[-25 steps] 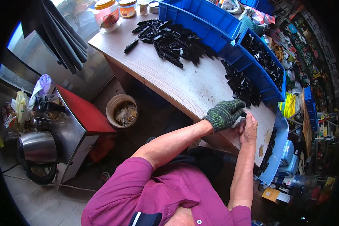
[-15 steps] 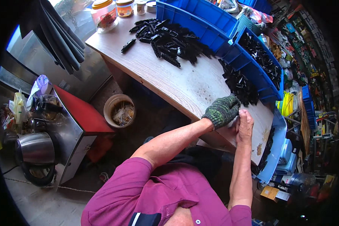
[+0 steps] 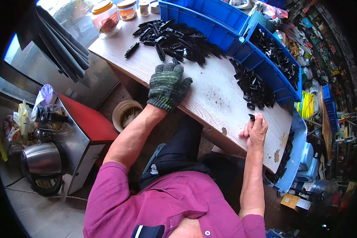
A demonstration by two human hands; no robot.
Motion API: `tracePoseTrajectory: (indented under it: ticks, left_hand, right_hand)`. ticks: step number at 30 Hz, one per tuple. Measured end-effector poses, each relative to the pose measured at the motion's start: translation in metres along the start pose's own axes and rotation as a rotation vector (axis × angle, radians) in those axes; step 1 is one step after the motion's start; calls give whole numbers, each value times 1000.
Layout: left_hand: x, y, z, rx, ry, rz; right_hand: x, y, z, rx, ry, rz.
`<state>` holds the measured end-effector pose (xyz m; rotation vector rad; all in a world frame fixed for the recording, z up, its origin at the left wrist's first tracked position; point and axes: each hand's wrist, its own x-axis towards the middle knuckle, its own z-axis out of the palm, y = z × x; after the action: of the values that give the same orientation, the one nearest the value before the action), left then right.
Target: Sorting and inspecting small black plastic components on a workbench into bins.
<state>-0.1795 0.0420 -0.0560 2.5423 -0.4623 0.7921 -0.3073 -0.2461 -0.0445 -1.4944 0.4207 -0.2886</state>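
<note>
My left hand (image 3: 167, 86), in a dark green knitted glove, lies over the table's front edge with fingers stretched out and thumb apart. Its fingertips reach the near edge of a pile of long black plastic parts (image 3: 168, 39); I see nothing held in it. At the right, my bare right hand (image 3: 257, 131) pinches a small black plastic piece (image 3: 251, 117) between thumb and forefinger, its other fingers curled. Just beyond that hand is a heap of smaller black pieces (image 3: 254, 88). Both piles rest on the pale wooden table (image 3: 214, 101).
Behind the piles stand a blue bin (image 3: 204, 20) and another blue bin (image 3: 261, 61) filled with black parts. A light blue tub (image 3: 296, 158) is beside the table's right end. Lidded jars (image 3: 106, 18) occupy the far left corner; a bucket (image 3: 119, 115) stands on the floor.
My left hand has moved away from my right hand, leftward to the long black parts. My right hand stays nearly in place, the small piece now visible in its fingertips.
</note>
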Motion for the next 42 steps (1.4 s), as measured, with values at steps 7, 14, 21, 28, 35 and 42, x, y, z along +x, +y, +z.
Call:
tracePoseTrajectory:
  ticks: [7,14,21,28,35,42]
  left_hand:
    - [-2,-7,2,-82,13,34]
    - [2,-5,-1,87,-67,55]
    - [-33,90,11,-768,-150,6]
    - [-40,152,30,-1051,-406,76]
    - [-37,160,38,-1001,-454,7]
    - [-45,205,43,-1076,-385,-235]
  right_hand:
    - [0,-1,2,34,21,-1]
    - [-2,0,3,65,57,-2]
    - [-1,-3,4,127,172,49]
    - [-6,-3,8,110,281,7]
    - [-6,1,1,91,191,-81]
    - [3,21,-19,-255,268,-334]
